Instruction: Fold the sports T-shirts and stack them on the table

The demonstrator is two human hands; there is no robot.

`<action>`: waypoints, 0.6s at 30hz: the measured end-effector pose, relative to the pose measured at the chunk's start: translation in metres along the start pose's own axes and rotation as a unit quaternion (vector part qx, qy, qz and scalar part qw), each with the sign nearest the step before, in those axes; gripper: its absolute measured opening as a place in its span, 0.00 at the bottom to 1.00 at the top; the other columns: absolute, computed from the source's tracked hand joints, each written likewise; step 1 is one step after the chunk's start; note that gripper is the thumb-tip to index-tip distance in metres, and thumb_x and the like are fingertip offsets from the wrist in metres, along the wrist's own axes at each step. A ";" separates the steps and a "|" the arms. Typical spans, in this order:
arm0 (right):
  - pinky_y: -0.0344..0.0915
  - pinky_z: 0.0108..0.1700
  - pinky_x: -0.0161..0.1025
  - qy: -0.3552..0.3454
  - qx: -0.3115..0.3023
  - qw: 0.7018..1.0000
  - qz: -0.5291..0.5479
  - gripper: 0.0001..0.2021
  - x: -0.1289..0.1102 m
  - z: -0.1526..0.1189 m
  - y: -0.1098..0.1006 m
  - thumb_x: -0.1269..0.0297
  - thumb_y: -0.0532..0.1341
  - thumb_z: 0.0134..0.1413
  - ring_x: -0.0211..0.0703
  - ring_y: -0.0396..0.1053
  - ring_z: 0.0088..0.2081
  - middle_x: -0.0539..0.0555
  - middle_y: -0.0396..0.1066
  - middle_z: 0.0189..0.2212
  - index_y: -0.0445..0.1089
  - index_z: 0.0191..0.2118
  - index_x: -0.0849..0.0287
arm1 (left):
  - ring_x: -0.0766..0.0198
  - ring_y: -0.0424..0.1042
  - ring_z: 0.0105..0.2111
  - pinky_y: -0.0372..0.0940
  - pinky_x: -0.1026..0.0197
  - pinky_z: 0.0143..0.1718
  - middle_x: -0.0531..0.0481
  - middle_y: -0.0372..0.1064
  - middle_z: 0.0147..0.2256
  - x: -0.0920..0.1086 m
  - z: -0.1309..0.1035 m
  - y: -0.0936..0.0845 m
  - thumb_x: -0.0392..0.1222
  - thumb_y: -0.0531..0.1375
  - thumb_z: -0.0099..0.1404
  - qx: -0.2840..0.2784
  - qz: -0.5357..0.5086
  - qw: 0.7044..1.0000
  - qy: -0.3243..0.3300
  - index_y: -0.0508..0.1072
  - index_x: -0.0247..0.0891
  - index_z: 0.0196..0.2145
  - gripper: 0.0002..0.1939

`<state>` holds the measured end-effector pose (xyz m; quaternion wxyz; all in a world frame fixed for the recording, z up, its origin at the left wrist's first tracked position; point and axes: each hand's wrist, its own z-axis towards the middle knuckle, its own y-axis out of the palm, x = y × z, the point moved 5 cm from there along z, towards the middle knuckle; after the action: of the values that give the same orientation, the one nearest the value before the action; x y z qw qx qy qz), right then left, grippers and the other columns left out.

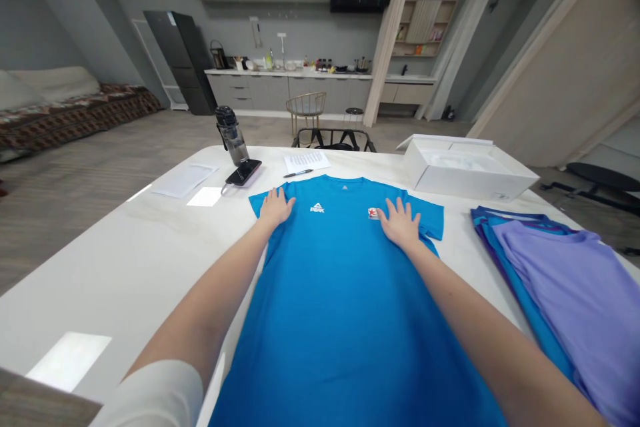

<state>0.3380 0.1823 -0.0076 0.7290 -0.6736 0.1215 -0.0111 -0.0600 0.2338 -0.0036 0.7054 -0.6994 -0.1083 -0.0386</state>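
Note:
A blue T-shirt (pixel 345 293) lies spread out front side up, its collar toward the far side of the table. White PEAK lettering and a small red-and-white badge mark its chest. My left hand (pixel 276 207) rests flat on the shirt near the left sleeve, fingers stretched out. On the right side of the chest, beside the badge, my right hand (pixel 401 223) presses flat with its fingers spread. Neither hand grips the cloth. The right sleeve is laid outward; the lower hem runs out of view.
The white table (pixel 150 267) carries a stack of shirts (pixel 565 280) at right and an open white box (pixel 470 167) behind it. Farther back are a pen (pixel 299 173), a printed sheet (pixel 307 161), a phone (pixel 244 173), a water bottle (pixel 233 137) and papers (pixel 185 180) at left.

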 end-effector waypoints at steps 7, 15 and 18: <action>0.35 0.69 0.70 0.158 -0.015 0.987 0.024 0.47 0.083 0.056 0.023 0.33 0.35 0.64 0.69 0.38 0.73 0.69 0.41 0.74 0.43 0.75 0.67 | 0.44 0.38 0.73 0.41 0.45 0.71 0.31 0.34 0.73 -0.034 0.031 0.021 0.66 0.40 0.71 -0.060 0.045 0.992 -0.103 0.43 0.21 0.73 0.49; 0.33 0.71 0.65 0.202 -0.025 0.979 0.019 0.51 0.098 0.062 0.024 0.31 0.36 0.62 0.71 0.35 0.73 0.71 0.38 0.74 0.44 0.74 0.73 | 0.40 0.42 0.72 0.45 0.44 0.69 0.26 0.39 0.72 -0.031 0.033 0.017 0.67 0.43 0.68 -0.048 0.061 0.980 -0.183 0.47 0.17 0.71 0.52; 0.33 0.71 0.61 0.221 -0.023 0.975 0.020 0.51 0.106 0.063 0.023 0.32 0.37 0.63 0.69 0.35 0.73 0.72 0.38 0.74 0.44 0.74 0.75 | 0.38 0.44 0.71 0.48 0.43 0.68 0.23 0.40 0.71 -0.036 0.034 0.015 0.69 0.44 0.67 -0.057 0.072 0.971 -0.223 0.47 0.15 0.71 0.54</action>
<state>0.4498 0.2273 -0.0435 0.6682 -0.6686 0.2933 -0.1428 -0.0949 0.2640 -0.0252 0.6235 -0.7354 -0.2093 0.1632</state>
